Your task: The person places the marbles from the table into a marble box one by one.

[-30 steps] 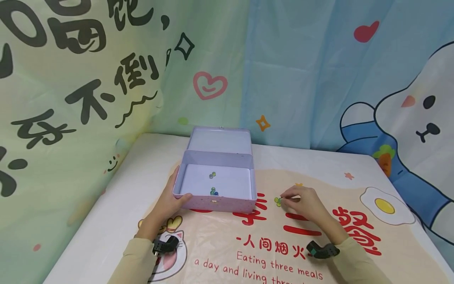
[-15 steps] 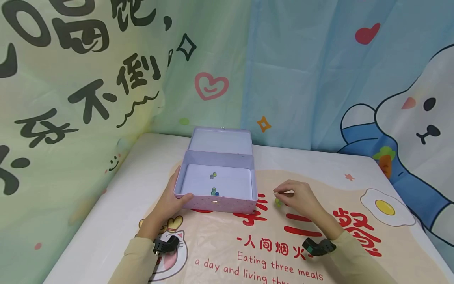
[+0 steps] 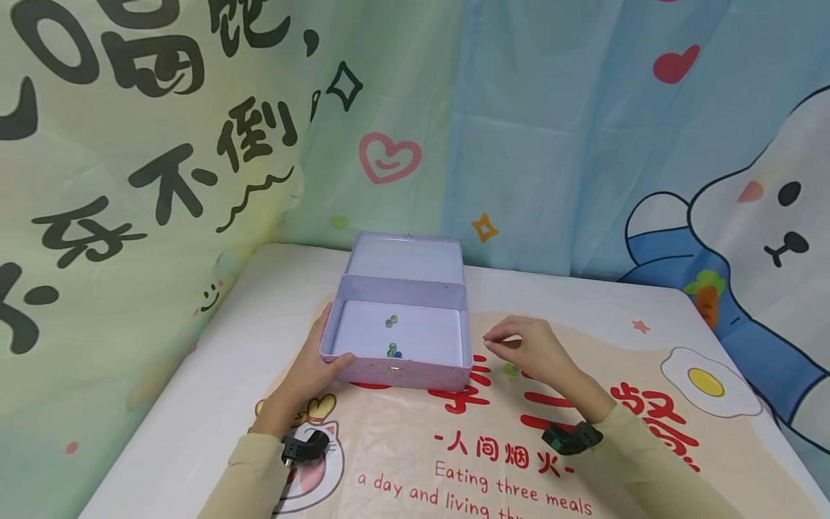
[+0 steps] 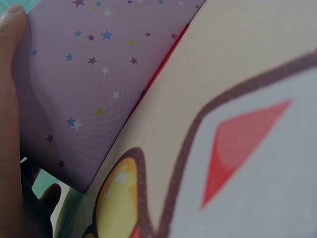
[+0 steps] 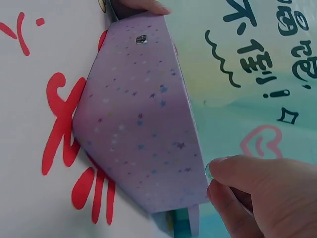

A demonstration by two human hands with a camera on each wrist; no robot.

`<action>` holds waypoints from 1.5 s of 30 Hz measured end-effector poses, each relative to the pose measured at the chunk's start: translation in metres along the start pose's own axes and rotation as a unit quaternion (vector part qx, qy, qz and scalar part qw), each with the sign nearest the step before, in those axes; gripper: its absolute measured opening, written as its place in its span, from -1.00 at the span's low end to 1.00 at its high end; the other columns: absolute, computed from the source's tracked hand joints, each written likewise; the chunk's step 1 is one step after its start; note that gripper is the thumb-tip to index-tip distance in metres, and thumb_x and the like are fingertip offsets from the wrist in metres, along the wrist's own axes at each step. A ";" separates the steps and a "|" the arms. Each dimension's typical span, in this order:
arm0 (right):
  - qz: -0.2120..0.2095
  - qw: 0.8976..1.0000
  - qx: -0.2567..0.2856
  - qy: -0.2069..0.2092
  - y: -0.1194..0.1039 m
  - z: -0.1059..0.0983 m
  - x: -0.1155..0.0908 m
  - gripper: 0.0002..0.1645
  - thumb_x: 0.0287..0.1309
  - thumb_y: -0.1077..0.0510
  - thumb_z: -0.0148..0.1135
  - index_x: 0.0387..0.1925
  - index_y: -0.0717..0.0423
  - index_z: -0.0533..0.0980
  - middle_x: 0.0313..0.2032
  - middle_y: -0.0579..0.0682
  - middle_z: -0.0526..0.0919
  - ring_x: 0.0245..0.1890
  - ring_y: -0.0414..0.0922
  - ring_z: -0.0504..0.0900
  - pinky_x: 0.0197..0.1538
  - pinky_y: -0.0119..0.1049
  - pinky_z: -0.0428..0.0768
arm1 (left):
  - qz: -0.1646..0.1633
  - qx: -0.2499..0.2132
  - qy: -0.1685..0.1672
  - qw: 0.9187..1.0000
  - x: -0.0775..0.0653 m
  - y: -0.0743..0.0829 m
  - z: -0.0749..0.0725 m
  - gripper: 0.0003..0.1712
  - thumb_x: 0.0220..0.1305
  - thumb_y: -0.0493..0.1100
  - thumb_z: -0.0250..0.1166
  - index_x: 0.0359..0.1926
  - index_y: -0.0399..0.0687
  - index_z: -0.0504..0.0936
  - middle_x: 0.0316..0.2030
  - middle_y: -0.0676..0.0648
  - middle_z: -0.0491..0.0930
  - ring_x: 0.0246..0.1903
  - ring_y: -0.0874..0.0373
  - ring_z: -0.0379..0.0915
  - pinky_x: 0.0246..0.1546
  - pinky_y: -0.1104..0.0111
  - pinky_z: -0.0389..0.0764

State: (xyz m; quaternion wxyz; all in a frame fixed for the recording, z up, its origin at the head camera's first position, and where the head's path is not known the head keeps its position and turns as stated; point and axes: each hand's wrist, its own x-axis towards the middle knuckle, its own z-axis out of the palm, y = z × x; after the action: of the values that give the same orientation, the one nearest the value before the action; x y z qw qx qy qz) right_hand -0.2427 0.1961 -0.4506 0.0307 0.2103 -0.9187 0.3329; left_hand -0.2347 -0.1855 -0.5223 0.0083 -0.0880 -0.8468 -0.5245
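Observation:
A lilac box with small stars (image 3: 405, 375) stands on the table, its lid (image 3: 405, 258) tipped back. My left hand (image 3: 314, 364) grips its left front corner, thumb on the front rim; the left wrist view shows that hand (image 4: 9, 119) along the starry side. Between thumb and fingertips of my right hand (image 3: 528, 349), right of the box, a clear greenish marble (image 5: 208, 171) is pinched. Inside the box lie several small marbles, some mid-floor (image 3: 391, 321), others near the front wall (image 3: 393, 352). Yellow-green marbles (image 3: 511, 371) rest on the table below my right hand.
A printed cloth (image 3: 493, 476) with red lettering and a fried-egg picture covers the white table (image 3: 622, 292). Behind the table hangs a cartoon-patterned curtain (image 3: 519, 144). Each wrist wears a black camera, the left one (image 3: 305, 447) beside the sleeve.
My right hand has picked a marble from the group on the table, lifted it and carried it left toward the box. The left hand has kept its grip on the box.

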 end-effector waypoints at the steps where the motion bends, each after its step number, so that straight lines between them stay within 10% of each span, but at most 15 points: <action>1: 0.000 1.000 -0.003 -0.002 -0.002 0.000 0.002 -0.83 0.04 0.17 0.39 -0.26 -0.04 0.70 -0.26 -0.14 0.69 -0.25 -0.20 0.65 -0.17 -0.30 0.68 | 0.001 -0.001 0.000 1.000 0.000 0.000 0.000 0.16 0.07 0.04 0.34 0.45 0.53 -0.31 0.50 -0.01 -0.17 0.43 -0.16 -0.08 0.28 -0.20 0.11; 45: -0.117 0.972 -0.026 -0.202 -0.024 0.028 0.107 -0.80 0.12 0.14 0.32 -0.21 0.10 0.70 -0.27 -0.12 0.69 -0.21 -0.22 0.64 -0.07 -0.34 0.65 | 0.017 -0.004 0.003 1.000 0.001 -0.004 -0.001 0.17 0.07 0.01 0.35 0.49 0.40 -0.29 0.50 -0.03 -0.17 0.44 -0.19 -0.11 0.28 -0.23 0.09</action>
State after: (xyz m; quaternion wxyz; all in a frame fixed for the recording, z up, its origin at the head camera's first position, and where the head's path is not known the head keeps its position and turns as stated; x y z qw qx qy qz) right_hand -0.3281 0.1231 -0.4373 -0.1115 0.3783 -0.8832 0.2540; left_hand -0.2368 -0.1879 -0.5257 0.0197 -0.1005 -0.8432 -0.5277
